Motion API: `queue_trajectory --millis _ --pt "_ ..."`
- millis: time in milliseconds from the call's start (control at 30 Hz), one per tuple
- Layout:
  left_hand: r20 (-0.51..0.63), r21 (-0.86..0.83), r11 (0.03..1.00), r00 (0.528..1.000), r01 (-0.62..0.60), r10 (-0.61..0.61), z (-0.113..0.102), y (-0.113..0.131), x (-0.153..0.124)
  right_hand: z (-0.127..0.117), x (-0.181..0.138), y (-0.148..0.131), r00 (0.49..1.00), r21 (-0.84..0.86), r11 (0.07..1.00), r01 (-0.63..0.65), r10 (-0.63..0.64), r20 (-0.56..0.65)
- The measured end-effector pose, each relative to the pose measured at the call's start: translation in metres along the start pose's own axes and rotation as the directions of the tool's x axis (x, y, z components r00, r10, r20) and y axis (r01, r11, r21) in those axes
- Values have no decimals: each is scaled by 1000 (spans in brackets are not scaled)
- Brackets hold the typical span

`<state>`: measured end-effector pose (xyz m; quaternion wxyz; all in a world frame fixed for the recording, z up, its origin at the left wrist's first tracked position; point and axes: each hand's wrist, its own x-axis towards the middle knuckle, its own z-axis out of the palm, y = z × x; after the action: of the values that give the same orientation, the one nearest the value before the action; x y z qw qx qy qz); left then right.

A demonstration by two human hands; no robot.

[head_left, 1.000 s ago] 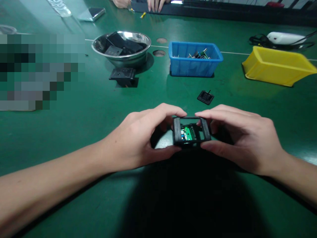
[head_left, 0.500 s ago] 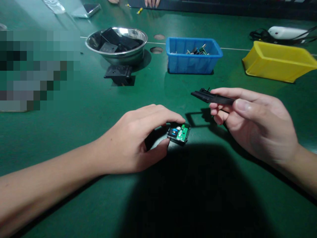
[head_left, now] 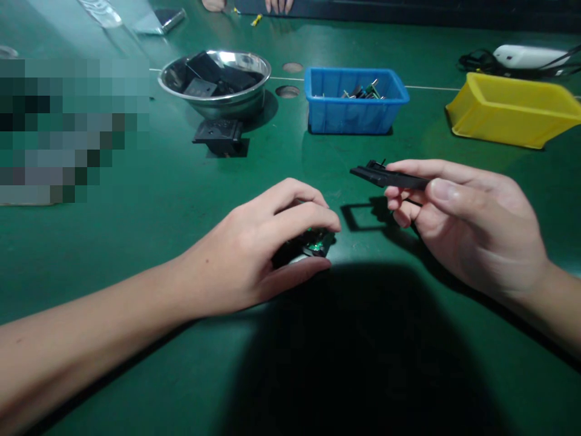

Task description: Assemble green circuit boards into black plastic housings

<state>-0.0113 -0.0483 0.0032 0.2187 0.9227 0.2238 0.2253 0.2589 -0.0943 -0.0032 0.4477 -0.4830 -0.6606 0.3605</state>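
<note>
My left hand (head_left: 272, 242) is curled over a small green circuit board (head_left: 316, 246) in a black housing on the table. Its fingers and thumb close round the board from both sides and hide much of it. To the right, my right hand (head_left: 485, 224) pinches a flat black plastic piece (head_left: 390, 177) between thumb and fingers, held above the table. A thin pin sticks up from the piece, and its shadow on the table has the outline of a frame.
A steel bowl (head_left: 222, 106) of black plastic housings stands at the back left, with one black housing (head_left: 220, 136) before it. Behind my hands are a blue bin (head_left: 349, 118) holding small parts and a yellow bin (head_left: 503, 124). A white device (head_left: 529, 56) with cables lies beyond; another person's fingers (head_left: 278, 6) show at the top.
My left fingers and thumb have shifted right, further over the circuit board, covering more of it. The board sits slightly further left. My right hand stays nearly still with the black plastic piece.
</note>
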Motion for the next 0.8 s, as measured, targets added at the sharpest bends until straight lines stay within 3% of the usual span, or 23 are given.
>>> queue_trajectory --millis 200,567,800 --pt "36 -11 1000 999 8 -8 1 0 -2 1 0 -1 1000 38 999 -26 26 -11" --pt "-64 -22 987 985 162 -163 1 6 -1 1 0 -2 1000 23 1000 -18 19 -10" --pt "-83 -35 985 982 168 -170 1 7 -5 0 0 -1 1000 7 1000 0 0 9"
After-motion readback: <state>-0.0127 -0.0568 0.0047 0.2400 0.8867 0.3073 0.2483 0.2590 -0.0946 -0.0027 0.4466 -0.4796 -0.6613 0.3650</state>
